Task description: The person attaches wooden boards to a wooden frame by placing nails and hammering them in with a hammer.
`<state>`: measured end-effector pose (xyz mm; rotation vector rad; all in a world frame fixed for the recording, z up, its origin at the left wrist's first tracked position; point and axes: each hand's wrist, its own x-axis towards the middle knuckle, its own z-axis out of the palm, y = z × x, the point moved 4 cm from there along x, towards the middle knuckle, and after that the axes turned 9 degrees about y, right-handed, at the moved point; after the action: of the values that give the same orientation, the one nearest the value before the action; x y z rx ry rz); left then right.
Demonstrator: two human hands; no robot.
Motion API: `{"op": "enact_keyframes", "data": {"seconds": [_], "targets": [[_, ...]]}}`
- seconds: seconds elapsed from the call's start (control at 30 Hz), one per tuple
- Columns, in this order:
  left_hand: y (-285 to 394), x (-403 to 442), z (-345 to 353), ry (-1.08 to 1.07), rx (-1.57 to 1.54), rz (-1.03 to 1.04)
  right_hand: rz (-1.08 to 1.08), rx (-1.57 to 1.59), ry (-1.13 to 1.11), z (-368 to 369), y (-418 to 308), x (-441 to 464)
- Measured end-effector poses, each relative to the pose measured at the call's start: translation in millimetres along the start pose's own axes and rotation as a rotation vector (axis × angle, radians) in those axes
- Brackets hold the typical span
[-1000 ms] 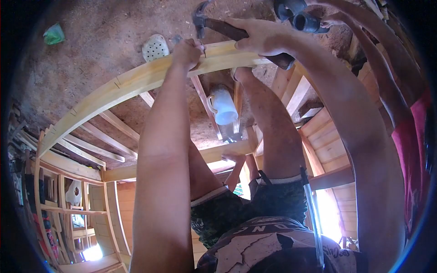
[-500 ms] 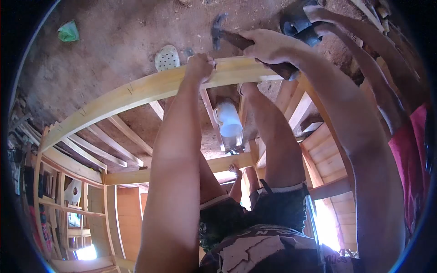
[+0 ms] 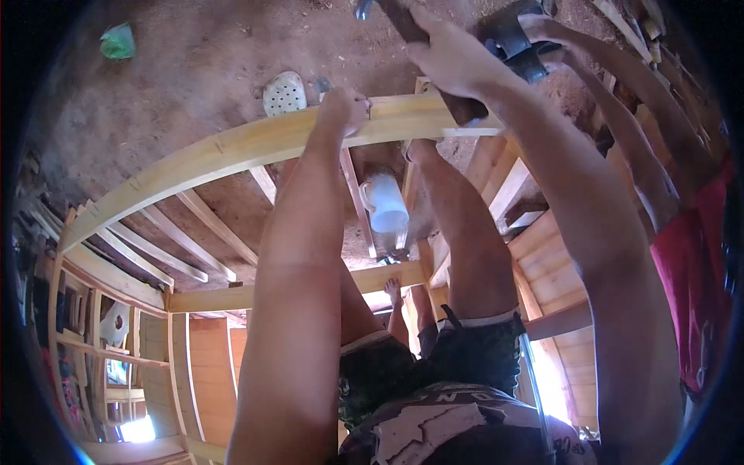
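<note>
A long pale wooden beam (image 3: 256, 147) spans the view, bowed by the lens. My left hand (image 3: 345, 111) is closed on top of it, its fingers pinching a thin dark nail (image 3: 369, 111) at the beam's face. To the right, my right hand (image 3: 457, 62) is wrapped round the wooden handle of a hammer (image 3: 403, 19). The hammer's head is mostly cut off at the top edge of the view, and the handle's lower end reaches the beam. More nail-like marks show on the beam's left part.
A translucent jug (image 3: 385, 203) lies below the beam among wooden slats (image 3: 219, 226). Beyond the beam are a perforated clog (image 3: 284, 94) and a green bag (image 3: 118, 42) on dirt ground. A co-worker's arms (image 3: 639, 93) are at the right; another person's hand (image 3: 393, 291) touches a lower beam.
My right hand has raised the hammer up and away from the beam. My left hand keeps its place on the beam. The hand at the lower beam has shifted slightly.
</note>
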<state>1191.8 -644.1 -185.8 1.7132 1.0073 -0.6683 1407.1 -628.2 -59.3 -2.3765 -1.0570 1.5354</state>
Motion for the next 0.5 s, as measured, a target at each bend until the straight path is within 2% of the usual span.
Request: {"op": "enact_keyframes", "data": {"seconds": [0.1, 0.13, 0.17, 0.2, 0.23, 0.27, 0.3, 0.33, 0.37, 0.4, 0.47, 0.5], "targets": [[1, -5, 6, -0.039, 0.011, 0.009, -0.203, -0.125, -0.084, 20, 19, 5], [-4, 1, 11, 0.053, 0.070, 0.013, -0.182, -0.228, -0.297, 19, 13, 11], [-5, 1, 13, 0.140, 0.129, 0.017, -0.084, -0.184, -0.342, 9, 6, 10], [-8, 5, 14, 0.141, 0.129, 0.018, 0.016, -0.145, -0.381, -1, -2, 8], [-12, 5, 10, 0.152, 0.095, -0.068, 0.016, -0.147, -0.381, -4, 0, 9], [-18, -1, 9, 0.157, 0.057, -0.158, 0.096, 0.014, -0.185, -12, 5, 14], [-23, -8, 6, 0.150, 0.052, -0.161, 0.177, 0.174, 0.013, -20, 10, 14], [-28, -22, -13, 0.278, 0.041, -0.245, 0.124, 0.126, 0.158, -21, 1, 6], [-34, -36, -27, 0.408, 0.032, -0.330, 0.120, 0.123, 0.156, -17, 1, -1], [-32, -53, -31, 0.415, 0.029, -0.331, -0.024, 0.029, 0.145, -8, 0, -11], [-24, -75, -43, 0.604, 0.264, -0.204, -0.356, -0.311, -0.080, 32, 36, -13], [-24, -72, -47, 0.613, 0.261, -0.204, -0.363, -0.317, -0.076, 24, 23, -7]]}}
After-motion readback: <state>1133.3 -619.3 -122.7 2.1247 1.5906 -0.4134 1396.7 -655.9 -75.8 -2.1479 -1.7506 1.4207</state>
